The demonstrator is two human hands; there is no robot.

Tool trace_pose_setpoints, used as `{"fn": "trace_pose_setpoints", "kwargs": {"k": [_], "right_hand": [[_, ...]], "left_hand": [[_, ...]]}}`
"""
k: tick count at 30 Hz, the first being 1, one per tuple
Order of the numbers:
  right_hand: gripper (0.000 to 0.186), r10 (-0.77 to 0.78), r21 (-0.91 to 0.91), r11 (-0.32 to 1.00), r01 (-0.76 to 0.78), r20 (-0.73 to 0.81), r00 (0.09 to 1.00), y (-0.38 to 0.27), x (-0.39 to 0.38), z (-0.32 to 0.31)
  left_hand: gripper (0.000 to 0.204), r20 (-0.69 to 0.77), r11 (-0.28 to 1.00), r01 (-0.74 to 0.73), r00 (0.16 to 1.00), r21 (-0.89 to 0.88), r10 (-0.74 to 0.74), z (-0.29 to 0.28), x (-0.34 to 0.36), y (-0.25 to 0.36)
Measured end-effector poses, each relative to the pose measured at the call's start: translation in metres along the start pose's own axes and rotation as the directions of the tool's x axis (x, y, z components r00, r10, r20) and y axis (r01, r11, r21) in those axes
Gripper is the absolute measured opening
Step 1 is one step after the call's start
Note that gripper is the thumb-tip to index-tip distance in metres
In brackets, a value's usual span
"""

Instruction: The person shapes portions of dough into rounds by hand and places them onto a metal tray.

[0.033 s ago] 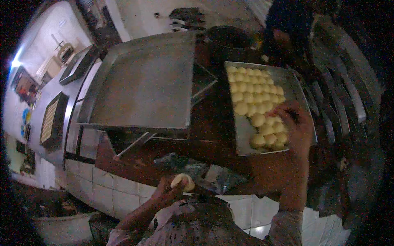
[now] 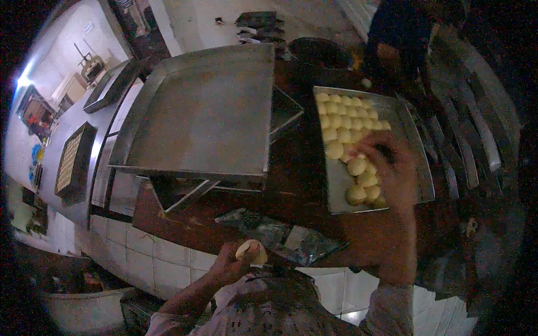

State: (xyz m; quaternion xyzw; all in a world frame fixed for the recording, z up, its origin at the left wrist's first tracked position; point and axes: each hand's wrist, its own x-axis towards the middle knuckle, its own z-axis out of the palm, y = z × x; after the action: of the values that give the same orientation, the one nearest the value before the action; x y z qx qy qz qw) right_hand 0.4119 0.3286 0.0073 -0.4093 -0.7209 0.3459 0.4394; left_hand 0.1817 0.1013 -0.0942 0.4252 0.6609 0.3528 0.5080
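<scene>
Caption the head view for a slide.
Left hand holds pale dough; right hand reaches over rows of dough balls in a metal tray.

Passage: counter [image 2: 297, 168] strip between large pan [image 2: 196, 112] and dough tray [image 2: 338, 193].
Counter's near edge: crumpled plastic [image 2: 269, 232] obstructs.
Tray's near-left corner: room beside dough balls [image 2: 334, 149].
Over tray: right hand [image 2: 392, 157].

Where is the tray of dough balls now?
In the head view, the dough tray sits right of centre on the brown table, to the right of the larger grey tray, with the right hand over its dough balls.
</scene>
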Motion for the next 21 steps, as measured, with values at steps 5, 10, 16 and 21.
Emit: {"fn": "trace_pose_setpoints", "kwargs": {"k": [5,10,16,21], "right_hand": [[0.012,-0.262,-0.225,0.911,0.347,0.336,0.905,-0.042,0.043,0.111],[0.016,-0.458,-0.367,0.723,0.585,0.379,0.804,-0.028,0.040,0.113],[0.044,-0.107,-0.540,0.763,0.355,0.436,0.893,0.005,-0.106,0.114],[0.096,0.185,-0.814,0.508,0.283,0.424,0.887,0.048,-0.183,0.100]], "left_hand": [[0.031,0.020,0.971,-0.239,0.971,-0.024,0.240,-0.033,-0.016,-0.028],[0.038,-0.213,0.973,-0.218,0.950,0.079,0.230,-0.075,-0.036,-0.061],[0.024,-0.359,0.962,-0.195,0.926,-0.191,0.116,-0.108,-0.042,-0.113],[0.023,-0.399,0.951,-0.191,0.913,-0.243,0.082,-0.115,-0.040,-0.105]]}}
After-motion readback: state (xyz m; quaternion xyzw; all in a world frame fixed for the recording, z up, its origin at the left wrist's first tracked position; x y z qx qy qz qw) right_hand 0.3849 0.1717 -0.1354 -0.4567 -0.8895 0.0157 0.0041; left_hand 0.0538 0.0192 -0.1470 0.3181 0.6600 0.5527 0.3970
